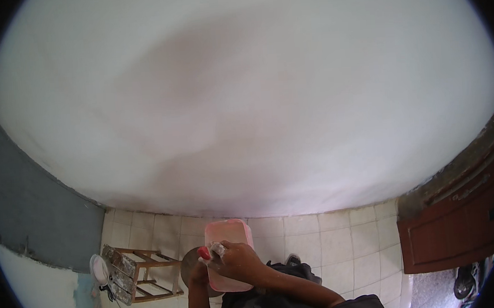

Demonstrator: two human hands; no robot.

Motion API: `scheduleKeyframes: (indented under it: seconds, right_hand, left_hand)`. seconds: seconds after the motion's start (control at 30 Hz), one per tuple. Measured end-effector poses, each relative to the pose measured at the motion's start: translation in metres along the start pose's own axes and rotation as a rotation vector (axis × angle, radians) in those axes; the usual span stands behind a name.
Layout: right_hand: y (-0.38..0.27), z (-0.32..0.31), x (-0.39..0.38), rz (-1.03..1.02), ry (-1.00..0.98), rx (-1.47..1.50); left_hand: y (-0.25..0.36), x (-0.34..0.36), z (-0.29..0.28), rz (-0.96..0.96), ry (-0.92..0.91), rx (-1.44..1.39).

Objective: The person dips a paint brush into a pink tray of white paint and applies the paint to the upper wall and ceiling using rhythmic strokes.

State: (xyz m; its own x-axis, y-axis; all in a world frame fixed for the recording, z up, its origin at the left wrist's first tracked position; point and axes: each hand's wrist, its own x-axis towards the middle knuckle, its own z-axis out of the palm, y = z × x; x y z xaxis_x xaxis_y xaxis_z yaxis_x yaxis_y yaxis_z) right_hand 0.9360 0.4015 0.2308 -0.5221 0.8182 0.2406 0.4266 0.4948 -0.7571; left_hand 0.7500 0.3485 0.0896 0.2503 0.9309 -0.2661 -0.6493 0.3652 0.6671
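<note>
At a pink tub point(229, 230), a red handle point(203, 252).
Right hand point(229, 257) curls round it; left hand point(199, 271) beside, how open I cannot tell.

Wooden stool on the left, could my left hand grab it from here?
Probably not: the left hand is up at the pink tray, and the wooden stool stands lower, off to the left, so a bend or step seems needed.

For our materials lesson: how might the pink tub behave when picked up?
The pink tub looks like thin-walled plastic, so probably light for its size and slightly flexible. Whitish residue on the right hand could make gripping it slippery.
</note>
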Motion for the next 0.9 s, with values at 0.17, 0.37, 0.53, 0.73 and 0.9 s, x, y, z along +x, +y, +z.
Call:
scheduleKeyframes:
  seconds: [0.17,0.37,0.53,0.73,0.9]
  right_hand:
    - [-0.001,-0.02,0.001,0.066,-0.018,-0.056]
    - [0.006,-0.022,0.003,0.172,0.009,-0.103]
    - [0.005,-0.01,0.002,-0.033,0.015,-0.266]
    - [-0.009,-0.031,-0.007,0.505,0.214,0.208]
    - [0.012,-0.036,-0.023,0.426,0.642,0.721]
  left_hand:
    - [-0.005,0.006,0.007,-0.011,-0.032,0.012]
    - [0.013,0.018,0.039,-0.012,-0.051,0.059]
    - [0.009,0.022,0.027,-0.052,-0.102,-0.009]
    - [0.018,0.029,0.026,-0.045,-0.098,-0.029]
    - [0.031,0.023,0.047,-0.136,-0.107,-0.112]
